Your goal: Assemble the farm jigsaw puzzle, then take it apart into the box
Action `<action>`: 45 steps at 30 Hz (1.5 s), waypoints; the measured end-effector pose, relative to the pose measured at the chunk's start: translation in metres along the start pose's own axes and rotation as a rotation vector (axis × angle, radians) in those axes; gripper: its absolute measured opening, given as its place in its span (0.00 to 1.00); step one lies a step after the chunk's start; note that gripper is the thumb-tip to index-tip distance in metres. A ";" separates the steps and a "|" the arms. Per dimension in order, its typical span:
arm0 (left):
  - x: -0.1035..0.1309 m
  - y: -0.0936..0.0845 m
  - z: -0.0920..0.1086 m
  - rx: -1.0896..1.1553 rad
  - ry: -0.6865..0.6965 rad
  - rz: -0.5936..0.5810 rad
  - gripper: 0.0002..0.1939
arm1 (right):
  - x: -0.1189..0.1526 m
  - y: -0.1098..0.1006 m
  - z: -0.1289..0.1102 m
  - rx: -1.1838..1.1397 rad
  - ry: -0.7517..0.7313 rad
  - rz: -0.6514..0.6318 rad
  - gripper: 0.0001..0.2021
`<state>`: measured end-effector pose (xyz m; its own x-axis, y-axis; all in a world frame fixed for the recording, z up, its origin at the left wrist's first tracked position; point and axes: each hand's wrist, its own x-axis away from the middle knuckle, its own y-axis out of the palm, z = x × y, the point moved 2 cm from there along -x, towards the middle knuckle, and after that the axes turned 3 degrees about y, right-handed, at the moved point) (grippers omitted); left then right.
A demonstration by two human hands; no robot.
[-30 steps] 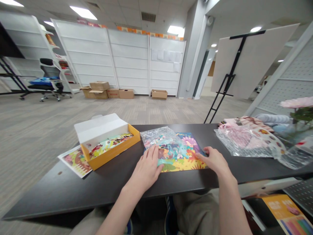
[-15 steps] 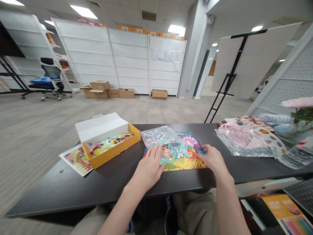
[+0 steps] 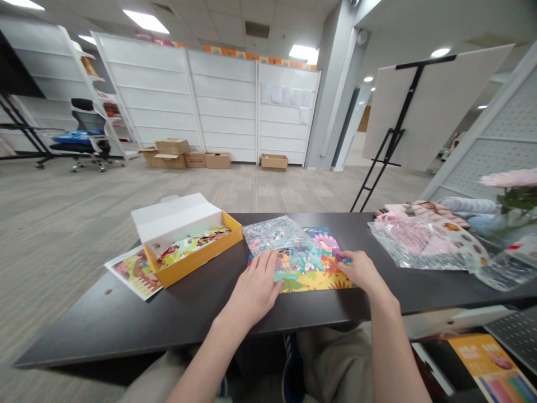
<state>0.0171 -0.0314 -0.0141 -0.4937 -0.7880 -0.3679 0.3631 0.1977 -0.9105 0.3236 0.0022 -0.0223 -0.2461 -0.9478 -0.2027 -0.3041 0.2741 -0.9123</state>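
A colourful cartoon jigsaw puzzle [image 3: 312,281] lies flat on the dark table in front of me. Over its upper left part rests a clear plastic bag [image 3: 274,232], crinkled, with what look like loose pieces in it. My left hand [image 3: 257,282] lies with outstretched fingers on the puzzle's left side, by the bag's lower edge. At the puzzle's right edge, my right hand [image 3: 364,272] pinches a small purple and blue puzzle piece [image 3: 340,256] between thumb and fingers. Its exact outline is partly covered by the fingertips.
Left on the table [image 3: 138,330] stands an open yellow box [image 3: 201,263] holding printed pieces, with a picture card [image 3: 136,272] partly under it. To the right lie plastic-wrapped pink goods [image 3: 423,243] and a flower [image 3: 509,178]. An open drawer [image 3: 461,319] is below.
My right hand has shifted slightly left with the purple and blue puzzle piece, its fingers drawn closer together. My left hand stays in place.
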 end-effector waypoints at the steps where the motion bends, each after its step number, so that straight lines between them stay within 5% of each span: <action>1: 0.000 0.000 -0.001 0.004 -0.003 0.006 0.30 | 0.000 -0.001 0.001 -0.020 0.010 0.013 0.13; 6: 0.000 -0.002 -0.002 0.069 -0.040 0.037 0.29 | 0.005 -0.012 -0.004 -0.376 0.090 0.036 0.16; 11: -0.002 -0.006 0.002 0.141 -0.043 0.065 0.29 | 0.016 -0.013 -0.040 -0.912 -0.021 -0.129 0.20; 16: -0.004 -0.003 0.004 0.168 -0.013 0.084 0.29 | 0.026 0.011 -0.089 -1.042 -0.120 -0.374 0.18; 20: -0.003 -0.001 0.003 0.166 0.005 0.107 0.29 | 0.031 0.023 -0.110 -1.095 -0.226 -0.404 0.17; 24: 0.000 -0.002 -0.001 0.123 -0.037 0.084 0.31 | 0.025 0.013 -0.088 -0.902 -0.233 -0.315 0.20; 28: 0.003 0.000 -0.005 0.058 -0.084 0.025 0.34 | 0.009 -0.009 -0.036 -0.461 0.025 0.115 0.14; 30: 0.004 0.002 -0.006 0.034 -0.105 0.027 0.36 | 0.006 -0.015 -0.020 -0.277 0.115 0.171 0.13; 37: 0.002 0.003 -0.008 0.000 -0.163 0.097 0.41 | 0.020 0.002 -0.044 -0.116 0.022 -0.083 0.10; 45: 0.000 0.004 -0.007 0.013 -0.198 0.125 0.42 | 0.028 0.010 -0.063 0.074 -0.042 -0.116 0.12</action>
<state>0.0128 -0.0270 -0.0189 -0.2801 -0.8572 -0.4322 0.4229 0.2940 -0.8572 0.2553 -0.0117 -0.0142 -0.1737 -0.9789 -0.1075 -0.2590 0.1507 -0.9540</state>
